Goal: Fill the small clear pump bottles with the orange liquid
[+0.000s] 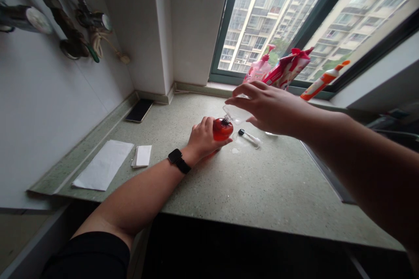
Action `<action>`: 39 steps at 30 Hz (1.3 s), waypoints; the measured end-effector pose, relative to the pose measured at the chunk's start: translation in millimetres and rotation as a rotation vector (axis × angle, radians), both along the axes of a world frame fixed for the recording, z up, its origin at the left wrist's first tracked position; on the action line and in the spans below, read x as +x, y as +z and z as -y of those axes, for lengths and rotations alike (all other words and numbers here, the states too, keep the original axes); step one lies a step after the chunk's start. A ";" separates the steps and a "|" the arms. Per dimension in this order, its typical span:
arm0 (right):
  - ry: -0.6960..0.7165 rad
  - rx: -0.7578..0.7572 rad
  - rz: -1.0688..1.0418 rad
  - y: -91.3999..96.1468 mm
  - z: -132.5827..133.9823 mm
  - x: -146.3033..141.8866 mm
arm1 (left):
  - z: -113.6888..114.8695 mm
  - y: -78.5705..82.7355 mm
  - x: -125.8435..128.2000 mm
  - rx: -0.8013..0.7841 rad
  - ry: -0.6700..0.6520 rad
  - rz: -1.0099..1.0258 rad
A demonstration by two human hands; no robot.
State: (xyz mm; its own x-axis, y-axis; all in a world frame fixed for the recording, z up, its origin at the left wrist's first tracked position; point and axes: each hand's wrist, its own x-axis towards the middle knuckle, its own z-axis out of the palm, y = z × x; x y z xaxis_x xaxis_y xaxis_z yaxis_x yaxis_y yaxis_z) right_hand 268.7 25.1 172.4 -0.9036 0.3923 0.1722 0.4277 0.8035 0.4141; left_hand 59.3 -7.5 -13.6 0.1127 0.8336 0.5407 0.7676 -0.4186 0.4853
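My left hand (204,139) is wrapped round a bottle of red-orange liquid (223,129) on the counter; its neck is uncapped. Above and to the right, my right hand (262,107) grips a clear plastic cup (238,114). The cup is tilted, and its edge is at the bottle's mouth. Whether liquid runs between them is too small to tell. Just right of the bottle lies a black-topped dropper (249,137), with a small wet patch (235,151) near it.
On the left of the speckled counter (229,192) are a white sheet (104,165), folded paper (142,156) and a phone (139,110). By the window stand a pink pump bottle (257,69), a red packet (288,69) and an orange-white bottle (324,82). A sink edge (322,172) is at right.
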 end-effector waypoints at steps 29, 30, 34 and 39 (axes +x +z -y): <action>-0.358 -1.193 -1.496 -191.4 6.4 70.7 | -14.0 -1.2 -29.7 -0.030 -0.014 0.128; -0.359 -1.214 -1.498 -190.9 7.7 68.6 | -15.1 -1.4 -32.3 -0.040 -0.009 0.134; -0.348 -1.225 -1.490 -188.0 10.1 62.1 | -18.1 4.5 -45.3 0.002 0.027 0.108; -0.302 -1.220 -1.481 -186.6 11.9 59.0 | -3.3 30.3 -47.2 0.321 0.015 0.064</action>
State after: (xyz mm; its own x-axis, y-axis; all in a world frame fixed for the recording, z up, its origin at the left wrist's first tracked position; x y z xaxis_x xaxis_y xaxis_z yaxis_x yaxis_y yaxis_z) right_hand 327.7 13.2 -14.2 -0.2118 0.9621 0.1719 0.0157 0.1793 -0.9837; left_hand 12.1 -4.2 16.7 0.0587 0.6210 0.7816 0.7469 -0.5468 0.3783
